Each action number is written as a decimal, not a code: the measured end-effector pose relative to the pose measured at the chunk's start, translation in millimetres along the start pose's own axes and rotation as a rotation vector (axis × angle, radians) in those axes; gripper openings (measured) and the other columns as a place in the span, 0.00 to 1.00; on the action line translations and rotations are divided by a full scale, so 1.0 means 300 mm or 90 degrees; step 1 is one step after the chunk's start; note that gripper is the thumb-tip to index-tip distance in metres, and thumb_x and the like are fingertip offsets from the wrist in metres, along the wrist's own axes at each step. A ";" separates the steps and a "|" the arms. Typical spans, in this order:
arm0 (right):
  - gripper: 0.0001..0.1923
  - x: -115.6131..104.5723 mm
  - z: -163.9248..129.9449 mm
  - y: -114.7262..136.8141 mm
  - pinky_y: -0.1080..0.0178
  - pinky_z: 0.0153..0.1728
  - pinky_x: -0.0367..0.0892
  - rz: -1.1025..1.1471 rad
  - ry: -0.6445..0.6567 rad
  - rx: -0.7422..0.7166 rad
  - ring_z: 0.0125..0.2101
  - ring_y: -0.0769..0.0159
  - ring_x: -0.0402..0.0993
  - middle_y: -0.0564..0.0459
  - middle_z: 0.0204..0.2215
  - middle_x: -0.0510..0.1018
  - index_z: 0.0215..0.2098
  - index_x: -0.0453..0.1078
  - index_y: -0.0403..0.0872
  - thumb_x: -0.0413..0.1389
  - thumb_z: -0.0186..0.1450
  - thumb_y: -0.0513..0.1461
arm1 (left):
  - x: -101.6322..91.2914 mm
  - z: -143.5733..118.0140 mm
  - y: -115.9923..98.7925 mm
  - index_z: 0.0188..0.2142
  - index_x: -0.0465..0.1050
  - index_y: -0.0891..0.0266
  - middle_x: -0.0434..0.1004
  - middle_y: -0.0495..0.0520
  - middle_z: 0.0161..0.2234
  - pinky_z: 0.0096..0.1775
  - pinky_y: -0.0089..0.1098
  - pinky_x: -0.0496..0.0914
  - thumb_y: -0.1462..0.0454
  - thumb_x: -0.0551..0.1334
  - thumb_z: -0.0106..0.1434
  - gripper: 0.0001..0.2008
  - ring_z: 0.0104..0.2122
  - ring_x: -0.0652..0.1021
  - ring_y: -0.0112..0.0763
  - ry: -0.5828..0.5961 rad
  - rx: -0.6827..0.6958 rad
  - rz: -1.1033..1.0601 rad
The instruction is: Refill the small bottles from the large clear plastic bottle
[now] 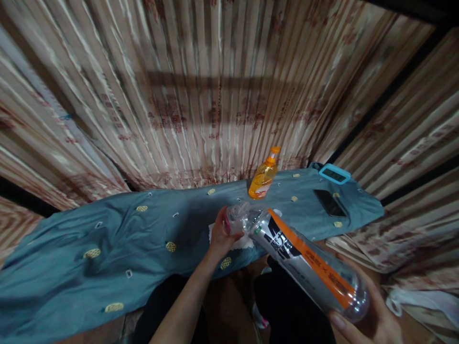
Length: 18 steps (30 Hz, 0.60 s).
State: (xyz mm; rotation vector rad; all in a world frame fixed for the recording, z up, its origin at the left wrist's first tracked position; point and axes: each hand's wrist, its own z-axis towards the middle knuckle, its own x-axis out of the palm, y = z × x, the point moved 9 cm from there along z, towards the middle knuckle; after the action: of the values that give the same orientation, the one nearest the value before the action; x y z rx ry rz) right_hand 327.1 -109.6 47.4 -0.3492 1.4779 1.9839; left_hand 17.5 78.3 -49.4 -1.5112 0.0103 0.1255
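A clear plastic bottle with an orange-and-black label is held tilted, its base cupped in the closed right hand nearest the camera and its neck end gripped by the left hand farther out, just above a white cloth. Any liquid left inside could be spilled onto the blue patterned cloth below the grip if the neck were tipped lower. Beyond the left hand an orange pump bottle stands, which could be knocked over by a forward swing; a dark phone and a turquoise-edged device lie farther right.

Pleated patterned curtains behind blue-draped table
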 end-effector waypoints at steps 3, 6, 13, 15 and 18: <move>0.37 0.006 0.008 0.006 0.58 0.45 0.82 -0.002 0.007 -0.002 0.50 0.48 0.83 0.51 0.57 0.80 0.67 0.60 0.55 0.65 0.64 0.48 | -0.001 0.001 0.000 0.61 0.62 0.58 0.73 0.58 0.59 0.68 0.52 0.59 0.67 0.77 0.41 0.48 0.61 0.73 0.48 -0.002 -0.001 0.002; 0.38 0.005 0.007 -0.009 0.57 0.46 0.81 0.015 0.003 0.034 0.51 0.47 0.82 0.49 0.57 0.80 0.67 0.61 0.53 0.67 0.62 0.49 | -0.001 0.000 0.001 0.61 0.62 0.58 0.73 0.60 0.59 0.67 0.52 0.60 0.67 0.77 0.41 0.48 0.61 0.73 0.48 0.001 -0.009 -0.001; 0.41 -0.011 -0.002 -0.040 0.56 0.51 0.78 0.054 -0.017 0.114 0.55 0.45 0.79 0.46 0.58 0.78 0.66 0.63 0.52 0.68 0.58 0.51 | 0.001 -0.008 -0.024 0.59 0.65 0.59 0.74 0.59 0.58 0.64 0.50 0.65 0.65 0.78 0.42 0.44 0.59 0.75 0.48 0.014 0.008 0.010; 0.43 -0.012 -0.003 -0.044 0.55 0.53 0.77 0.050 -0.016 0.124 0.57 0.44 0.77 0.45 0.60 0.77 0.66 0.63 0.51 0.69 0.57 0.52 | 0.001 -0.008 -0.028 0.58 0.65 0.59 0.75 0.59 0.57 0.63 0.50 0.65 0.66 0.77 0.41 0.44 0.58 0.75 0.47 0.009 0.005 0.012; 0.45 -0.017 -0.005 -0.049 0.55 0.55 0.76 0.040 -0.026 0.132 0.59 0.43 0.75 0.45 0.62 0.75 0.67 0.62 0.51 0.69 0.56 0.53 | -0.001 -0.007 -0.034 0.57 0.66 0.60 0.76 0.59 0.56 0.63 0.49 0.66 0.68 0.77 0.39 0.44 0.57 0.77 0.46 -0.002 0.008 -0.002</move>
State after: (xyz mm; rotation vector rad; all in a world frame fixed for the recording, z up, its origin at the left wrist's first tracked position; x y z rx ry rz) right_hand 340.2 -110.1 38.5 -0.1738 1.6678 1.8533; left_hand 18.4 75.6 -39.5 -1.4982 0.0066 0.1257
